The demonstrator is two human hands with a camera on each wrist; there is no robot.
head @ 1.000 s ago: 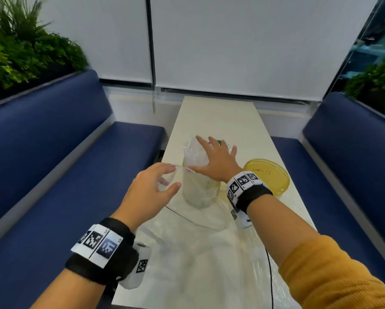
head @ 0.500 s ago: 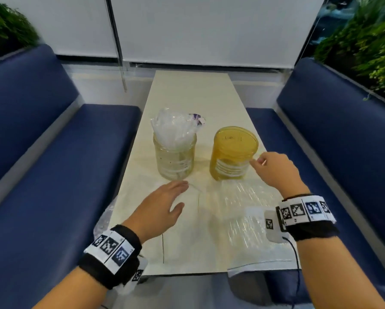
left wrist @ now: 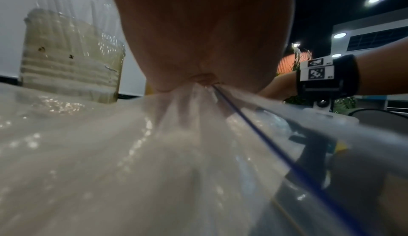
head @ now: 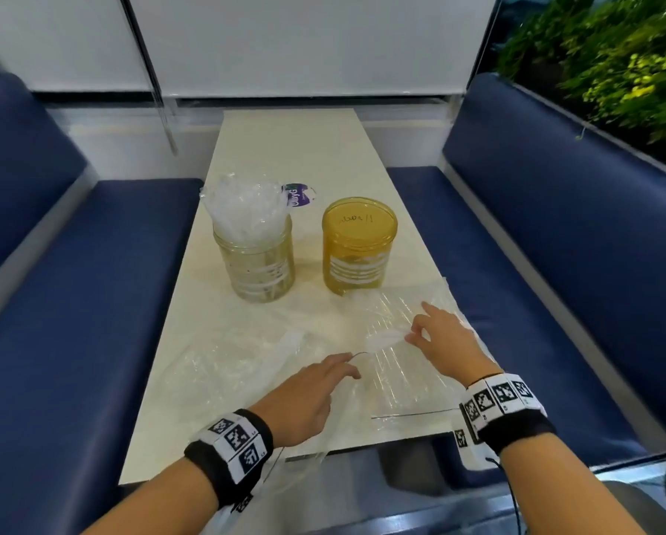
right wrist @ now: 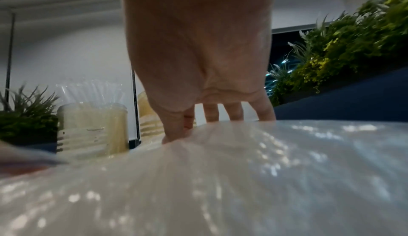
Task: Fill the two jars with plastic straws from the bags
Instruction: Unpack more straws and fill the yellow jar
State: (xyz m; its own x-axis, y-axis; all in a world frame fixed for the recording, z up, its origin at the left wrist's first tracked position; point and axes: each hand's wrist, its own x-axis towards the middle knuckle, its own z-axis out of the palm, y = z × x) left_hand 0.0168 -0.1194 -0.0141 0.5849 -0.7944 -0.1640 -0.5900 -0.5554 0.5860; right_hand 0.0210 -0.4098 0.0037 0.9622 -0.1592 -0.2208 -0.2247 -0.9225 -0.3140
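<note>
A clear jar (head: 255, 264) packed with clear plastic straws (head: 242, 208) stands on the table's left side. To its right is an amber jar (head: 358, 260) with its yellow lid (head: 359, 222) on. A clear bag of straws (head: 401, 384) lies flat in front of the amber jar. My left hand (head: 349, 366) pinches the bag's near left edge, which shows as gathered plastic in the left wrist view (left wrist: 205, 81). My right hand (head: 414, 334) pinches the bag's film between thumb and forefinger (right wrist: 176, 135), the other fingers reaching down.
An empty crumpled clear bag (head: 227, 364) lies at the front left of the cream table (head: 293, 148). A purple label (head: 298, 195) lies behind the clear jar. Blue benches (head: 92, 303) flank the table, and plants (head: 613, 63) stand at the right.
My right hand left the clear jar, passed the amber jar and came down onto the straw bag. My left hand slid right to the bag's edge. The view tilted down.
</note>
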